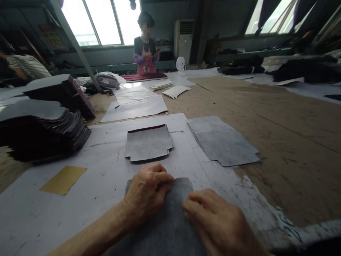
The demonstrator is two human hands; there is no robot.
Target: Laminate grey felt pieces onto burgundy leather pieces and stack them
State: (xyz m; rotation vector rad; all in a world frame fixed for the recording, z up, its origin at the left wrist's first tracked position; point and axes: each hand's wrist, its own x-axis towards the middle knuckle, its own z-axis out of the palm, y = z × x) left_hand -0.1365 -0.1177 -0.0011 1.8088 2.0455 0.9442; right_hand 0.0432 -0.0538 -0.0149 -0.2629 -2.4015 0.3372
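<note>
A grey cut piece of backed fabric (170, 231) lies on the white paper directly in front of me, its lower part running out of view. My left hand (147, 190) is closed in a pinch at its far edge, fingertips pressed together. At the right edge, my right hand (213, 217) also has its fingers closed on the piece, slightly blurred. Just beyond my hands lies a smaller stack of grey pieces (149, 144) with notched corners and a dark red strip along its far edge. Farther right is a larger grey notched stack (222, 140).
A tall pile of dark, grey-topped pieces (39, 128) stands at the left, with a maroon-sided stack (61, 92) behind. A tan card (64, 179) lies near the left. Across the table, a person in a pink apron (146, 53) stands near a small white fan (180, 64).
</note>
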